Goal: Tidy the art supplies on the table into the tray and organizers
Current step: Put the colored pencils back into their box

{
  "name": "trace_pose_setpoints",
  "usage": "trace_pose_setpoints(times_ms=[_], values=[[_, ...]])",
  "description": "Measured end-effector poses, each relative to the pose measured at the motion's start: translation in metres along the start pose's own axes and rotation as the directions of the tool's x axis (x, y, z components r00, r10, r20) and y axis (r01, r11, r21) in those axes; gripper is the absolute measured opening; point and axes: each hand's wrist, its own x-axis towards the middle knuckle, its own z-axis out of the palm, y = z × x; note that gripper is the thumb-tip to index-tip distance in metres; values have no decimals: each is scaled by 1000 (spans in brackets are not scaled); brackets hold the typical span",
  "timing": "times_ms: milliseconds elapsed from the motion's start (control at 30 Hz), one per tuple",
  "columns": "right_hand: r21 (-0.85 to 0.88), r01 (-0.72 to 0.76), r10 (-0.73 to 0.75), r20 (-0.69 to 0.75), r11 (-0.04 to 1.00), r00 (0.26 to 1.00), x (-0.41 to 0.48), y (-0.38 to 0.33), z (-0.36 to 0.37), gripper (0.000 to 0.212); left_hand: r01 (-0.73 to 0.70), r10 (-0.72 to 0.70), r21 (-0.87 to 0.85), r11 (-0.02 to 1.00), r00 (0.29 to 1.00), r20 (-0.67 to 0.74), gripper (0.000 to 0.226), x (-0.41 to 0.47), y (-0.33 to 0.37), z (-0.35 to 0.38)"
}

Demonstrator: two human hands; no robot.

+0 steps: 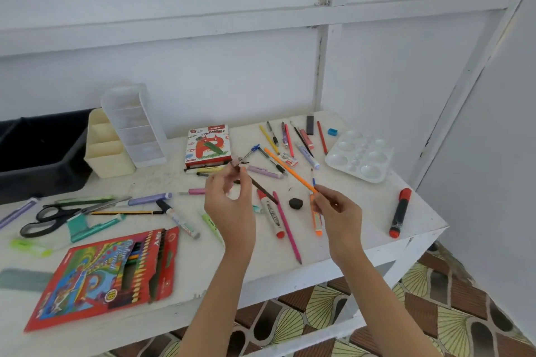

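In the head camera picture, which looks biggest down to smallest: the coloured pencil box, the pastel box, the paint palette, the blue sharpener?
1. Coloured pencil box, though it lies nearest the camera.
2. Paint palette.
3. Pastel box, only a bit smaller than the palette.
4. Blue sharpener, tiny.

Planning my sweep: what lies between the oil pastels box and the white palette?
Head view: loose pens, pencils and markers plus a small white box lie between oil pastels box and palette.

Left hand (232, 206) and right hand (339, 216) raised, pinching.
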Motion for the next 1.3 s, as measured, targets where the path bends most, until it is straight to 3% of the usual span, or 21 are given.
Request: trace_pose_setpoints(times_ms=[233,400,600,700,800,867,933,1033,1167,1300], values=[[190,-38,22,86,981,996,-34,4,57,11,-179,180,-17,984,977,115,15,39,17,-73],[278,-129,92,143,952,985,-62,19,95,12,-412,334,191,891,880,338,20,65,6,-135],[125,-34,26,64,992,998,-92,39,119,31,-508,228,414,755,796,561,23,87,-50,-209],[116,-68,69,-3,991,998,-99,45,123,36,-537,155,515,668,777,610,28,88,-69,-238],[133,-71,78,-46,989,996,-105,50,127,33,-565,97,631,532,781,617,20,88,-87,-258],[113,-69,76,-62,991,995,-108,54,132,27,-587,44,678,442,769,638,42,86,-98,-267],[84,-98,105,-79,992,991,-114,60,139,25,-602,33,690,401,762,646,54,84,-105,-274],[15,-120,121,-76,993,990,-125,72,149,25,-590,56,683,431,773,632,57,80,-112,-278],[-351,51,-57,-7,935,998,-145,83,170,23,-584,119,662,470,785,608,44,76,-113,-276],[-520,129,-119,51,844,992,-153,93,192,19,-586,140,655,478,786,602,40,76,-115,-276]])
